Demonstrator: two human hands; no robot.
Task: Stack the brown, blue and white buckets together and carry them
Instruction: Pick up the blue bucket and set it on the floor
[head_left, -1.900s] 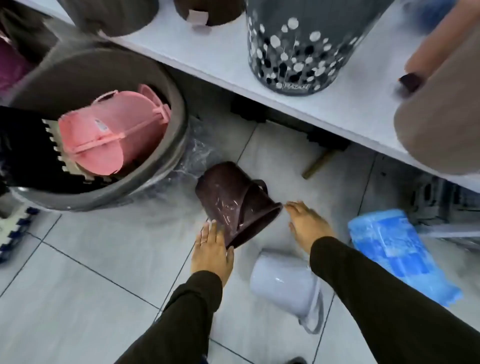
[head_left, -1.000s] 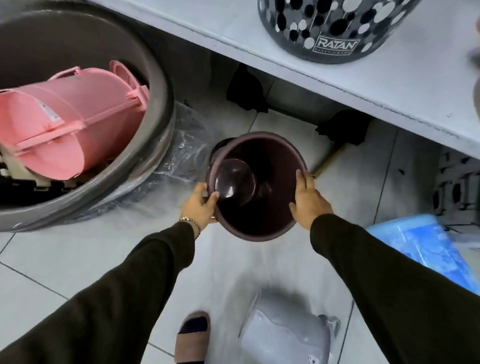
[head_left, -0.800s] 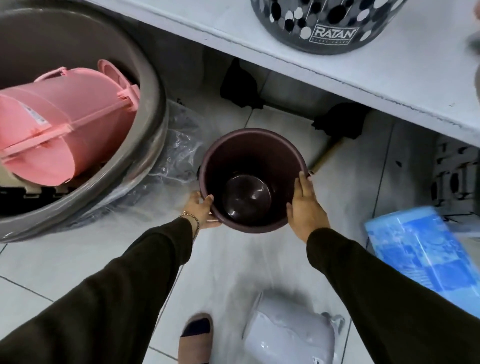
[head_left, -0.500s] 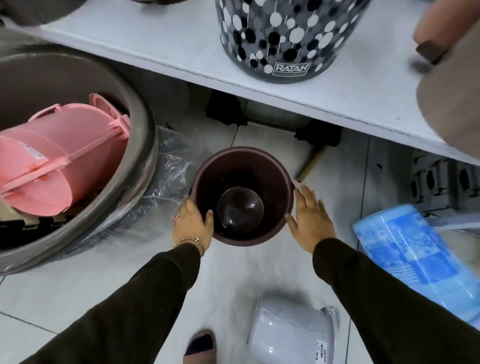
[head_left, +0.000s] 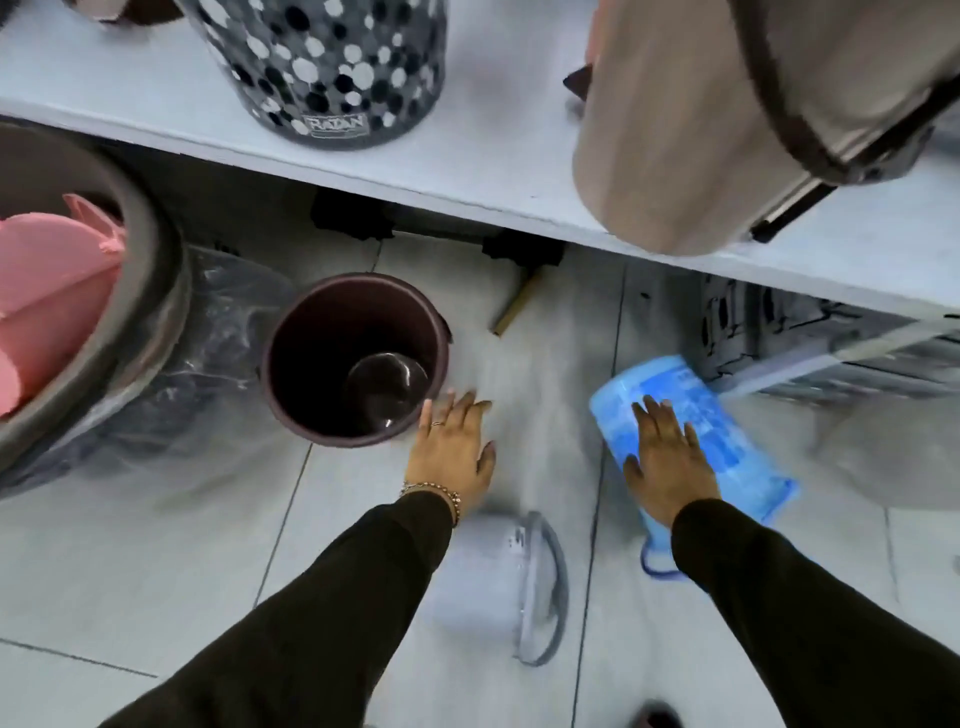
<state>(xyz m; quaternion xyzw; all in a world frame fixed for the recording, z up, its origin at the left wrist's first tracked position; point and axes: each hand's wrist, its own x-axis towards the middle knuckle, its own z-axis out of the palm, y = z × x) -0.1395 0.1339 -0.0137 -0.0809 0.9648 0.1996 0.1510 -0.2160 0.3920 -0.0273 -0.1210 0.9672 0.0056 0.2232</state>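
The brown bucket (head_left: 332, 338) stands upright on the tiled floor, mouth up and empty. The blue bucket (head_left: 727, 415) lies on its side to the right, and my right hand (head_left: 667, 462) rests flat on top of it with fingers spread. The white bucket (head_left: 498, 582) lies on its side near my feet, partly hidden by my left sleeve. My left hand (head_left: 452, 449) hovers open over the floor just right of the brown bucket's rim, holding nothing.
A white shelf (head_left: 467, 171) overhangs the floor, carrying a dotted grey bin (head_left: 332, 67) and a beige bucket (head_left: 727, 119). A large grey tub (head_left: 150, 312) with a pink bucket (head_left: 47, 291) inside stands at left, clear plastic wrap beside it. A wooden stick (head_left: 517, 306) lies under the shelf.
Both hands have let go of the brown bucket, which stays upright. My right hand moved right onto the blue bucket; my left hand moved to the right of the brown bucket.
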